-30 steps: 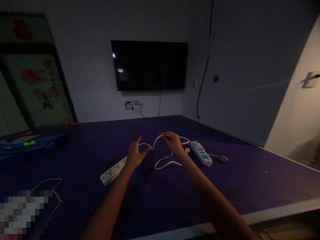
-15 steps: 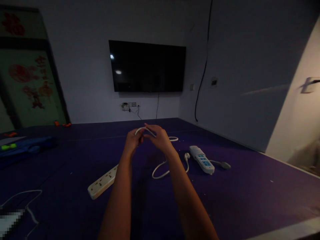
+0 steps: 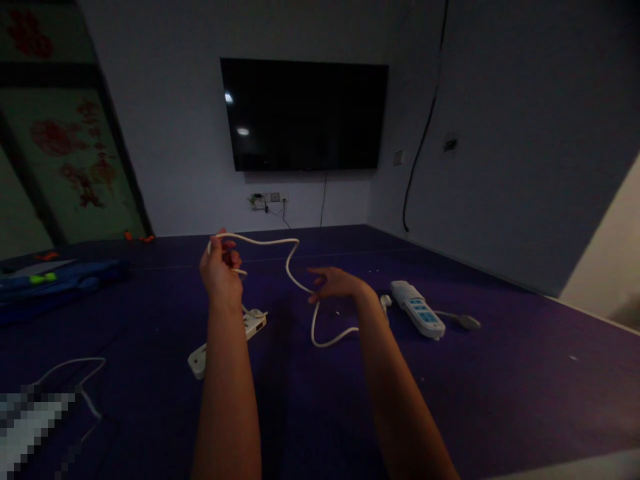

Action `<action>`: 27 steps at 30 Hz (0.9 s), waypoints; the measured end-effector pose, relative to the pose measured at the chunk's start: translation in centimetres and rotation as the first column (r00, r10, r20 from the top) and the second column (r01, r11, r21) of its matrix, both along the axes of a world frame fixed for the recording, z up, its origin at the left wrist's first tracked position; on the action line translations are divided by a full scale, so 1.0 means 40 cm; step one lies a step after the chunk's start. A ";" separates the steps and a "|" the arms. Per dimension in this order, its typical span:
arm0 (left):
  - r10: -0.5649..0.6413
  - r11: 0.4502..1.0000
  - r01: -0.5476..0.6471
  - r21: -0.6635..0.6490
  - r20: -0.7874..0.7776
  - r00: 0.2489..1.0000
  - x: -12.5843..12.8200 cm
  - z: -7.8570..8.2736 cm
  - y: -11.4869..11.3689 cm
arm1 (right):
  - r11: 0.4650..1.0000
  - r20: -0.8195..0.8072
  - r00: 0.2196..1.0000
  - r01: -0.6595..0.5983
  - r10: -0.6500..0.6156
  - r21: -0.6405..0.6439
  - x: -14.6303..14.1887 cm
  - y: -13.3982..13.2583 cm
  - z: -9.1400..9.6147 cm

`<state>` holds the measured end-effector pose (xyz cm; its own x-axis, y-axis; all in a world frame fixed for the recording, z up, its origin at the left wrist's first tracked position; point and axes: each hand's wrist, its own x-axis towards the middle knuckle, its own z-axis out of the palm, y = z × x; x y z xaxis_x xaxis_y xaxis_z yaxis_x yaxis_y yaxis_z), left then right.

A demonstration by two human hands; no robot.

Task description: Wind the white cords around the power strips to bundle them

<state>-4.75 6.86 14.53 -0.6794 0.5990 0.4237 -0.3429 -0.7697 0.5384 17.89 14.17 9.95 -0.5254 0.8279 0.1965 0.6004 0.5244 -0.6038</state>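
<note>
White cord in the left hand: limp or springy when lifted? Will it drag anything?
Probably flexible but slightly springy: the white cord arches out from the left hand and holds a bend mid-air instead of hanging straight down. A firm pull may tug the white power strip, since the cord appears to run down to its far end.

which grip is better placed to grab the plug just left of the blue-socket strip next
Likely right: the right grip is nearer the plug, though whether it holds the cord is unclear. The left grip is farther off, holding the cord raised.
</note>
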 end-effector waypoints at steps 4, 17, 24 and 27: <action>-0.013 1.000 0.012 0.008 0.060 0.998 -0.015 0.001 -0.006 | 0.961 0.254 0.967 0.040 0.032 -0.272 -0.053 0.012 -0.045; 0.029 0.989 -0.046 -0.139 -0.121 0.992 -0.038 -0.011 -0.008 | 0.956 -0.738 0.642 0.292 -0.211 -0.020 -0.035 0.009 0.036; -0.199 0.936 0.023 -0.350 -0.477 0.856 0.037 -0.001 -0.020 | 0.990 -0.986 0.165 0.142 -0.027 -0.003 -0.022 -0.039 0.106; -0.343 0.896 0.061 -0.440 -0.600 0.723 0.098 -0.002 -0.020 | 0.997 -0.995 0.102 0.070 0.019 0.026 -0.022 -0.043 0.117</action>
<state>-0.85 6.07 14.43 -0.1631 0.8892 0.4274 0.0760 -0.4205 0.9041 16.99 12.45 14.63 0.1997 0.8013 0.5640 -0.5008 0.5782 -0.6441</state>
